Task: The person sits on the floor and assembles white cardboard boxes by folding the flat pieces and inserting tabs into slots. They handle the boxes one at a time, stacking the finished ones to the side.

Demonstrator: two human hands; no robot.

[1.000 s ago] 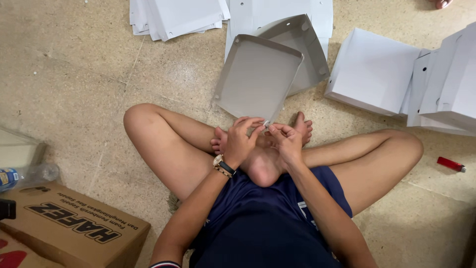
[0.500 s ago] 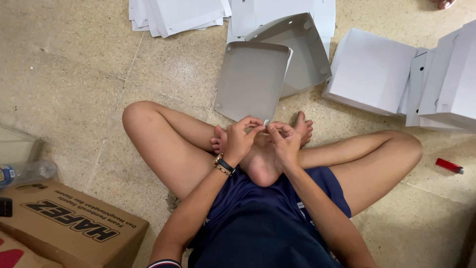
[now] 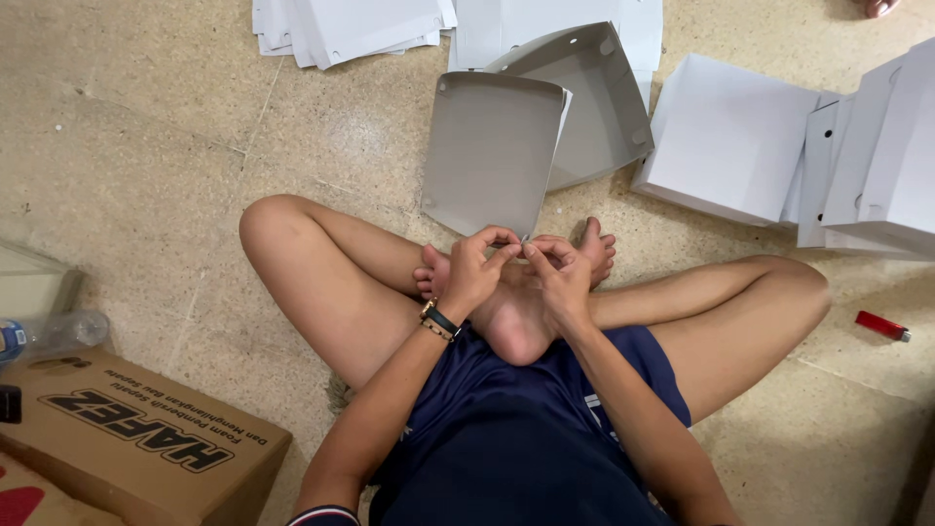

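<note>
Both hands [image 3: 521, 268] stayed pinched together below the unchanged, empty grey box [image 3: 492, 151].

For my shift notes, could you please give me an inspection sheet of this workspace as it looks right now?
Surface: speckled beige floor; the person sits cross-legged on it.
Job's things: grey folded box, its near edge at the fingertips.
Clutter: flat white sheets, white boxes, brown carton, plastic bottle, red lighter.
Grippers: left hand and right hand pinch together at the box edge; anything small between them is too tiny to tell.
Cables: nothing seen.
Surroundings: another person's toes at the top right.
</note>
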